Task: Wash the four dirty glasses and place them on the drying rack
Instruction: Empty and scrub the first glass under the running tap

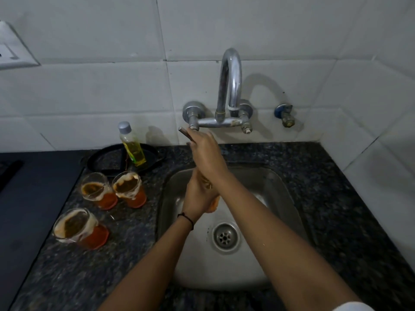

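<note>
Dark speckled granite counter (pixel 336 198) with a steel sink (pixel 280 198) sunk into it, and a chrome wall tap (pixel 231 86) on the far side. Right hand (pixel 206 153) reaches across to the tap's left lever (pixel 185 135), fingers curled round it. Left hand (pixel 197 198) is over the sink, fingers wrapped round a glass (pixel 207 184) that's mostly hidden, orange base just poking out. Three more dirty glasses (pixel 129 189) with orange bottoms sit on the counter left of the sink, two side by side and one nearer. Just beyond them, a bottle of yellow liquid (pixel 132 147) stands on a black pan (pixel 105 158).
</note>
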